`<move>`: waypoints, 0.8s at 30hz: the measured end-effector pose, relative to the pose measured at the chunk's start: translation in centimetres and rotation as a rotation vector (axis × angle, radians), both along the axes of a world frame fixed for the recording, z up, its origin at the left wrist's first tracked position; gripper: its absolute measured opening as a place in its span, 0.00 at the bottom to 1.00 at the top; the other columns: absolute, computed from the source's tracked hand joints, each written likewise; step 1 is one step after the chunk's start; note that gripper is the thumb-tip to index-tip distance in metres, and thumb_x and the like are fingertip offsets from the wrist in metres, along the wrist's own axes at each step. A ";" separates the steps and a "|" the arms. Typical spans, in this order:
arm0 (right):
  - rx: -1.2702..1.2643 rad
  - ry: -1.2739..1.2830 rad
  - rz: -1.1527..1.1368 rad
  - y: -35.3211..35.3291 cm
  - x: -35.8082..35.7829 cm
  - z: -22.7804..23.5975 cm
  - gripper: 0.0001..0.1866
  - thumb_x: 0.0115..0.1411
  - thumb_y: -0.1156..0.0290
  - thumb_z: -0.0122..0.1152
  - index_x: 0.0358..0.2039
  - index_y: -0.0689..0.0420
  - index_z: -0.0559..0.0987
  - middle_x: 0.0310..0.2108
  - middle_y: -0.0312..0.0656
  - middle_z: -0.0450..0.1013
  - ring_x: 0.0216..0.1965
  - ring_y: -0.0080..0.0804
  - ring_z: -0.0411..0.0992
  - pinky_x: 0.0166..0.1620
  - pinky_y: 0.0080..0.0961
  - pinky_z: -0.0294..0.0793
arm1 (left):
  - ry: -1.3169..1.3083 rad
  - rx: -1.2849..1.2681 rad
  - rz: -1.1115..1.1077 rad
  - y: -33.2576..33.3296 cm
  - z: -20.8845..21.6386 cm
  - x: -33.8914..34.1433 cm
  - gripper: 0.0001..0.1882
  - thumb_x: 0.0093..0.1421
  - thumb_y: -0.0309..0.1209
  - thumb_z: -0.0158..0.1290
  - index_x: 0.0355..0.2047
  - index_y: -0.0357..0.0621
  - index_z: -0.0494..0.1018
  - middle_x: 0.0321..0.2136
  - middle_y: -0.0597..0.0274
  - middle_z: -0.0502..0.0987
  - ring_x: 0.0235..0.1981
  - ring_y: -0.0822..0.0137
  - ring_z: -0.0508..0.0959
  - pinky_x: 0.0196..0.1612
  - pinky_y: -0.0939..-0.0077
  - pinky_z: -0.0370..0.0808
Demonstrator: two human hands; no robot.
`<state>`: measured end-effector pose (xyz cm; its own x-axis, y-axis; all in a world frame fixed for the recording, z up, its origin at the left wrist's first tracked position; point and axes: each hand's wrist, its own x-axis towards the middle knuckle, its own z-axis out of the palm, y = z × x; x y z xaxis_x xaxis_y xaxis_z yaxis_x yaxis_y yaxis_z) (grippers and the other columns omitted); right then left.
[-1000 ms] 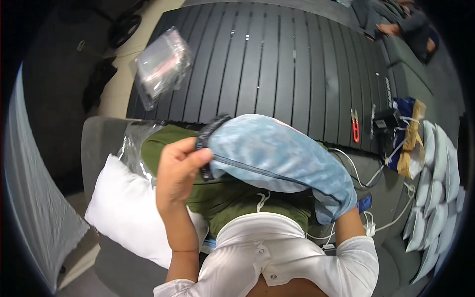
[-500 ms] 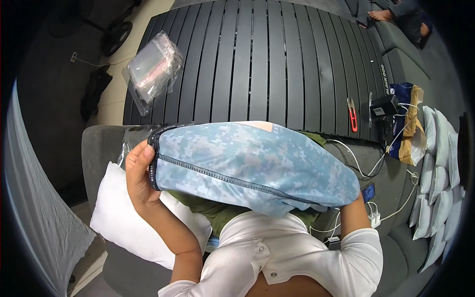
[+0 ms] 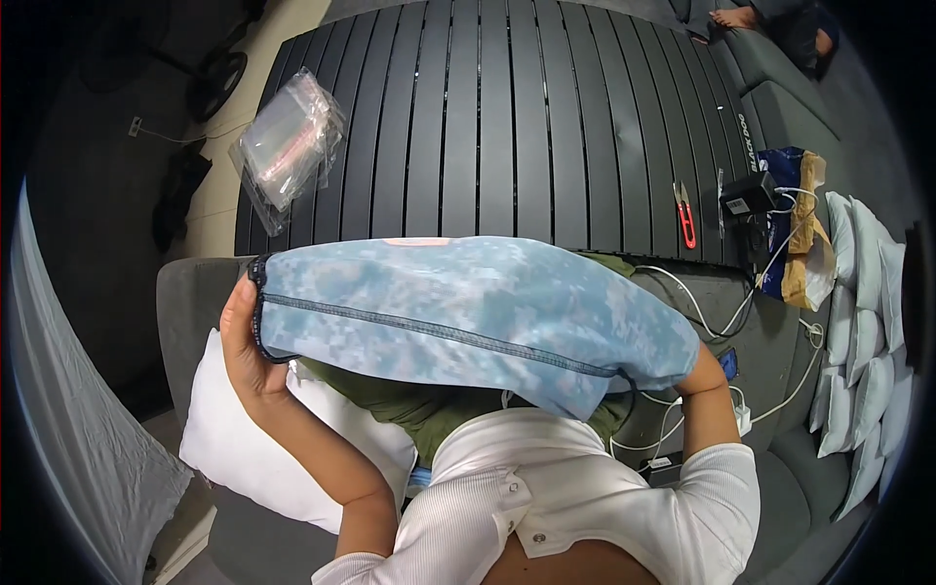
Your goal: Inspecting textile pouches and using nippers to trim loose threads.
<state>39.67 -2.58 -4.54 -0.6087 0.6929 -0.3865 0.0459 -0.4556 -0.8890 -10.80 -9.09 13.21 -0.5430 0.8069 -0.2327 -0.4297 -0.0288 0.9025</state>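
Note:
A light blue, camouflage-print garment [image 3: 468,307] is stretched sideways across my lap, with a dark stitched seam [image 3: 429,330] along its length. At its left end is a dark elastic band [image 3: 259,317]. My left hand [image 3: 244,327] is closed around that band, fingers partly hidden behind the cloth. The right forearm [image 3: 709,395] reaches into the garment's right end. My right hand is covered by the fabric, so its fingers cannot be seen. A peach patch [image 3: 417,241] shows on the upper edge, and a dark cord [image 3: 631,388] hangs near the lower right.
Beyond the garment stands a black slatted table [image 3: 468,146]. It bears clear plastic bags [image 3: 288,146] at left and red-handled thread snips [image 3: 686,219] at right. White cables [image 3: 673,297] and a black adapter [image 3: 748,195] lie to the right. A white pillow [image 3: 283,444] rests at my left.
My left hand has moved left with the band, pulling the garment longer. The peach patch has shifted left, and the dark cord now shows near the lower right.

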 end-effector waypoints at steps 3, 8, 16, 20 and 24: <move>0.118 0.016 0.019 1.0 -1.7 0.5 0.23 0.55 0.72 0.50 0.52 0.60 0.64 0.49 0.41 0.65 0.47 0.28 0.65 0.52 0.24 0.63 | 0.019 -0.005 0.045 -0.4 -0.2 -0.7 0.16 0.55 0.32 0.50 0.40 0.32 0.69 0.34 0.57 0.75 0.35 0.68 0.75 0.41 0.77 0.71; 0.316 0.042 0.057 2.7 -3.9 1.2 0.22 0.54 0.72 0.51 0.51 0.60 0.65 0.48 0.41 0.65 0.47 0.28 0.65 0.52 0.23 0.63 | -0.020 0.030 0.042 -1.2 -0.9 -2.5 0.18 0.56 0.34 0.49 0.41 0.32 0.69 0.36 0.56 0.74 0.37 0.66 0.75 0.42 0.75 0.72; 0.624 0.092 0.148 5.5 -7.2 2.0 0.22 0.54 0.73 0.51 0.51 0.60 0.65 0.47 0.41 0.66 0.46 0.28 0.65 0.52 0.23 0.63 | -0.067 0.014 0.180 -2.6 -1.3 -4.4 0.16 0.56 0.35 0.50 0.40 0.35 0.70 0.37 0.57 0.75 0.38 0.65 0.75 0.43 0.71 0.71; 0.772 0.113 0.193 6.7 -9.3 2.5 0.22 0.54 0.73 0.52 0.50 0.60 0.66 0.47 0.41 0.66 0.46 0.28 0.65 0.51 0.23 0.63 | -0.110 -0.005 0.220 -3.5 -1.1 -5.0 0.16 0.55 0.35 0.51 0.39 0.36 0.71 0.37 0.58 0.75 0.38 0.65 0.75 0.44 0.70 0.71; 0.920 0.130 0.233 8.2 -10.7 2.9 0.22 0.53 0.73 0.52 0.50 0.60 0.66 0.46 0.41 0.67 0.46 0.28 0.65 0.51 0.23 0.64 | -0.135 -0.027 0.241 -4.1 -1.6 -5.8 0.15 0.55 0.35 0.51 0.39 0.38 0.71 0.37 0.58 0.75 0.38 0.64 0.75 0.44 0.69 0.71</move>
